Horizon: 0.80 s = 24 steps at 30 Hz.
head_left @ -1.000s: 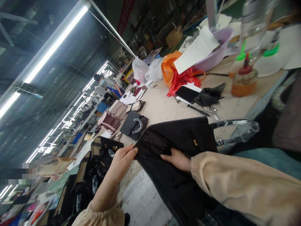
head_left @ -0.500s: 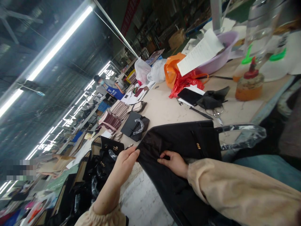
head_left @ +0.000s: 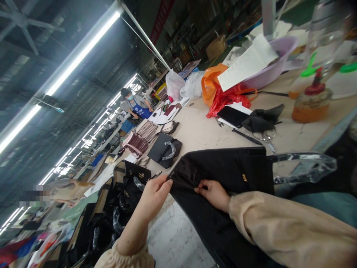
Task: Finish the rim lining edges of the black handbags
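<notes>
A large black bag (head_left: 223, 163) lies in front of me, its dark lining facing up, with a gold zipper pull on the right part. Its plastic-wrapped handle (head_left: 312, 163) sticks out to the right. My left hand (head_left: 157, 191) is closed on the bag's left corner, thumb on top of the edge. With thumb and fingertips together, my right hand (head_left: 213, 193) pinches a fold of the lining near the middle. The lining is wrinkled between the two hands. The lower part of the bag runs under my right sleeve and is partly hidden.
Several black bags (head_left: 122, 201) are piled at the left. A small black handbag (head_left: 164, 149) and stacked pink-brown pieces (head_left: 139, 137) stand further back. Scissors (head_left: 263, 136), a phone (head_left: 232, 116) and a glue bottle (head_left: 312, 102) lie to the right. A person (head_left: 136, 106) stands beyond.
The whole view has shifted slightly, so things appear a little further right. Both hands keep their hold on the bag, with almost no movement against it.
</notes>
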{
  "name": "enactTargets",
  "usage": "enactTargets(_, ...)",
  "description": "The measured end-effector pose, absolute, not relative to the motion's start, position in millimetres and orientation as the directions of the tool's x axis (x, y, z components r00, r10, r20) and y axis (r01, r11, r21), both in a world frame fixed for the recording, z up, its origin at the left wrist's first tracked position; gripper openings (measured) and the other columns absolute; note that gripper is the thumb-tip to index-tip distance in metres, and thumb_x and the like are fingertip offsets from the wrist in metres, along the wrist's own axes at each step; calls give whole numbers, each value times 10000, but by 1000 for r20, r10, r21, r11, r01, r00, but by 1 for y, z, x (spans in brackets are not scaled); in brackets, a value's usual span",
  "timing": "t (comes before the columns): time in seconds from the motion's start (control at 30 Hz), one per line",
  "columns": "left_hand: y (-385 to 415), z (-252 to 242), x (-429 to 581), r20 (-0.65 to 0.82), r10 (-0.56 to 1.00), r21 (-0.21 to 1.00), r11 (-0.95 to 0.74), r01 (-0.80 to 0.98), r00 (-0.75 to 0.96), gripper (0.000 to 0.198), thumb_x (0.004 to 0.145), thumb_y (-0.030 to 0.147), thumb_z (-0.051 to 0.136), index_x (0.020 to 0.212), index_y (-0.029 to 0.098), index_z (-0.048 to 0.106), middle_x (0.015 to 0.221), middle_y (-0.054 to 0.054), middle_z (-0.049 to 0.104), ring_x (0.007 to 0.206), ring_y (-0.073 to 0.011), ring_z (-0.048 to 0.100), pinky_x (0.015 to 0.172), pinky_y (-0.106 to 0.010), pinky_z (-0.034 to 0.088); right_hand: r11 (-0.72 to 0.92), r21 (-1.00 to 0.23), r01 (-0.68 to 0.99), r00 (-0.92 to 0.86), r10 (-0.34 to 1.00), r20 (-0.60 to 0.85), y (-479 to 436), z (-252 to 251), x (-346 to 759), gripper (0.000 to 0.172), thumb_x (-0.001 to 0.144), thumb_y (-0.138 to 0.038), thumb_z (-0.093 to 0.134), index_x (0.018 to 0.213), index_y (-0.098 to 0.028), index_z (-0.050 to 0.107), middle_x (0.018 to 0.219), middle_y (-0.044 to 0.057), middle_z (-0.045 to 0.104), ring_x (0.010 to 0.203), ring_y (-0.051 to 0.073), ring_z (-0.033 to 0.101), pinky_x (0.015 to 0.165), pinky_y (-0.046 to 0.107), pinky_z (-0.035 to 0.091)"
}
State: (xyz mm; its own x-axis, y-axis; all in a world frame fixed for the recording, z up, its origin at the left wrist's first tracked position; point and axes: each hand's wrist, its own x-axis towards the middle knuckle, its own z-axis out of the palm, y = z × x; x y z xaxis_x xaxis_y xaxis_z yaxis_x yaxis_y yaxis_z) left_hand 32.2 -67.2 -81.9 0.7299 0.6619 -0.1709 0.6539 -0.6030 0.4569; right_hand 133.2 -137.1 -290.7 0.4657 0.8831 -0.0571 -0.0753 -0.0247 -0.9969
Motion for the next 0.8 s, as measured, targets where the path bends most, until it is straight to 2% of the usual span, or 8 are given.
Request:
enactTargets(0.17, -74, -79, 35, -163, 675, 512, -566, 646, 720, 282, 803, 367, 477, 651, 147, 569, 601, 8, 517, 591, -127, 459, 527, -215, 333, -33, -990, -135, 433, 897, -89, -141, -290, 133, 242, 728, -415, 562, 658, -183, 565, 588, -32, 534, 589, 132, 497, 575, 232, 381)
enactTargets(0.27, -77, -76, 36, -145, 701, 531, -540, 653, 698, 274, 750, 393, 542, 667, 141, 611, 595, -5, 561, 588, -141, 500, 505, -213, 354, 25, -979, -202, 391, 919, -57, -144, -286, 134, 218, 732, -395, 562, 725, -178, 591, 678, -18, 590, 672, 150, 545, 651, 243, 421)
enactTargets(0.4, -75, -76, 38, -89, 715, 492, -574, 654, 694, 230, 690, 370, 608, 727, 148, 656, 601, -2, 589, 579, -138, 518, 502, -208, 365, 46, -969, -244, 338, 940, -40, -147, -278, 139, 147, 714, -284, 532, 783, -182, 611, 785, 2, 638, 808, 186, 582, 765, 279, 443)
enactTargets(0.47, -72, -78, 39, -71, 712, 460, -599, 656, 699, 212, 684, 360, 611, 722, 158, 664, 583, 5, 584, 564, -135, 516, 502, -210, 362, 25, -968, -248, 311, 949, -56, -148, -274, 143, 178, 700, -238, 497, 814, -185, 624, 830, 10, 655, 854, 194, 590, 809, 293, 439)
enactTargets(0.57, -70, -82, 40, -39, 705, 422, -631, 651, 708, 207, 708, 347, 578, 667, 162, 660, 555, 12, 563, 557, -136, 512, 505, -216, 351, -8, -997, -82, 274, 961, -30, -149, -269, 152, 216, 723, -211, 439, 804, -189, 638, 849, 22, 671, 869, 196, 600, 817, 298, 438)
enactTargets(0.7, -69, -86, 38, -18, 696, 405, -651, 642, 717, 244, 759, 330, 525, 641, 151, 642, 563, 13, 542, 564, -132, 492, 512, -217, 329, -56, -981, 184, 245, 969, -10, -158, -257, 168, 222, 746, -183, 443, 565, -192, 571, 652, 42, 627, 706, 204, 590, 727, 318, 434)
enactTargets(0.77, -70, -87, 38, -14, 692, 397, -659, 639, 722, 264, 782, 326, 501, 630, 147, 622, 559, 17, 519, 558, -125, 469, 511, -217, 315, -37, -956, 292, 286, 957, 51, -168, -244, 174, 269, 814, -228, 433, 577, -195, 557, 643, 43, 604, 669, 193, 574, 705, 320, 427)
enactTargets(0.8, -71, -88, 37, -12, 688, 396, -663, 635, 726, 275, 794, 324, 488, 622, 146, 609, 558, 20, 507, 554, -121, 457, 510, -217, 309, 2, -930, 367, 317, 940, 128, -174, -236, 176, 278, 850, -263, 422, 621, -197, 565, 671, 42, 602, 676, 186, 571, 701, 315, 426)
